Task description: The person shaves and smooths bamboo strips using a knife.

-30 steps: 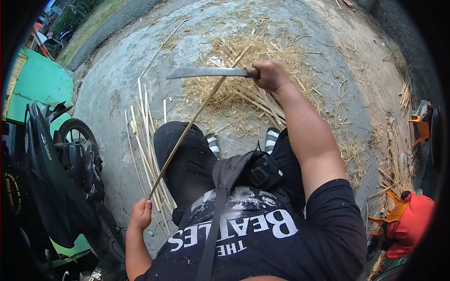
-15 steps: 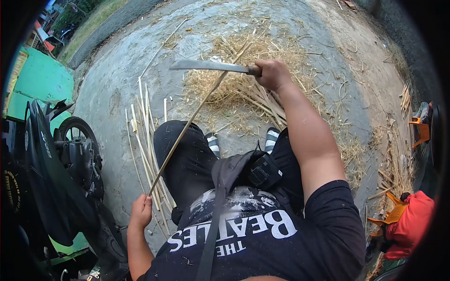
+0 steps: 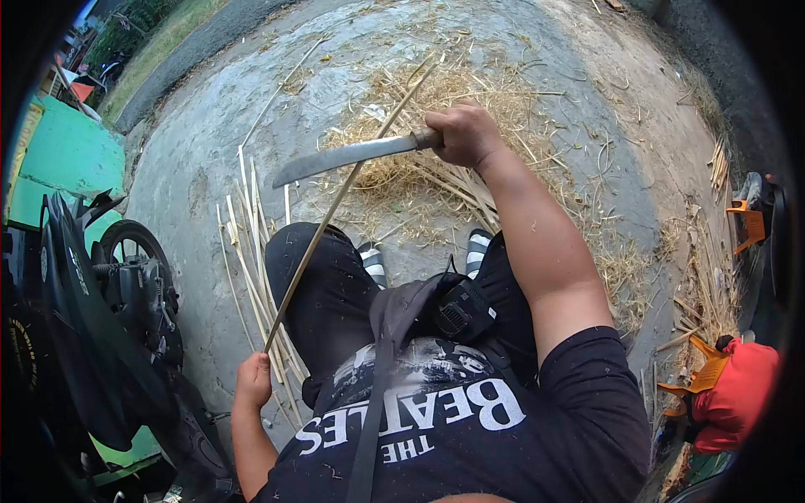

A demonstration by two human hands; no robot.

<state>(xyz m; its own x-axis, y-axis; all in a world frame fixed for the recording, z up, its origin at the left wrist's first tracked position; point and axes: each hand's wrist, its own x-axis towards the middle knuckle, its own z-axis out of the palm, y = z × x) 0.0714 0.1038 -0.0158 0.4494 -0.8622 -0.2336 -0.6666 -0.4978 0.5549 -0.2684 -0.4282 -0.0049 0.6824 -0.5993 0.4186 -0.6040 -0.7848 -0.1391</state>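
Observation:
My right hand (image 3: 463, 134) is closed round the short wooden handle of a machete (image 3: 352, 153). Its long steel blade points left and lies across a thin bamboo strip (image 3: 316, 237), apparently against it. The lower end of that strip is in my closed left hand (image 3: 253, 380), beside my left thigh. From there the strip slants up past my knee, its far end above a heap of pale shavings (image 3: 394, 168). Longer split strips (image 3: 251, 251) lie on the ground just left of my leg.
More strips (image 3: 457, 186) stick out of the shavings in front of my feet. A parked motorcycle (image 3: 109, 318) stands close on my left. To the right are an orange plastic chair (image 3: 708, 369) with red cloth (image 3: 738, 390) and a pile of split pieces (image 3: 708, 277) along the ground.
The machete has come down and nearer to me along the strip, its tip now lower and further left. My left hand has hardly moved.

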